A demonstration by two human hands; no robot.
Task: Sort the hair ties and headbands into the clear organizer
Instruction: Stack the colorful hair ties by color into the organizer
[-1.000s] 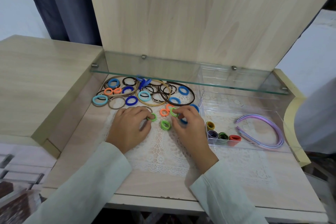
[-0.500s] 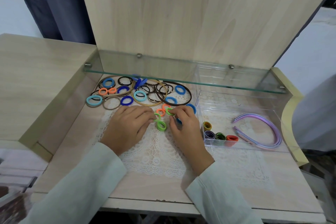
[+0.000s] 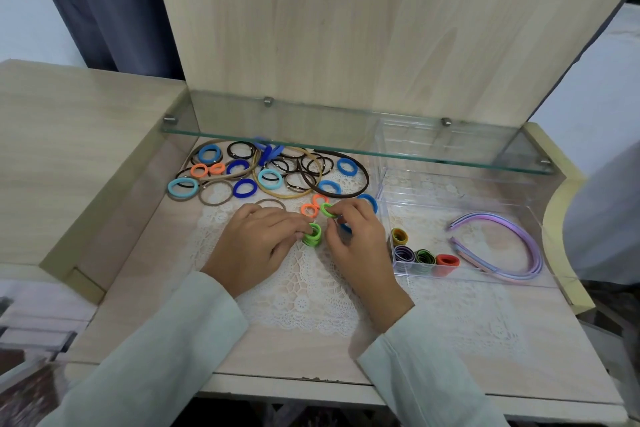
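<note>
Now left hand [image 3: 256, 241] pinches green tie stack [image 3: 312, 235], on edge; right hand [image 3: 356, 241] pinches 1 green tie [image 3: 327, 210].

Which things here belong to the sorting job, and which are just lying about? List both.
Belong: loose hair ties, green ties pinched by the left hand, green tie in the right hand, organizer, headbands.
Lying about: lace mat, glass shelf, curtain.

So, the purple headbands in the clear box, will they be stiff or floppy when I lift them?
Probably stiff: the purple headbands hold an open arch lying flat in the clear organizer. Likely light: the bands look thin. They may slide apart when lifted, since several lie nested and look smooth.
</note>
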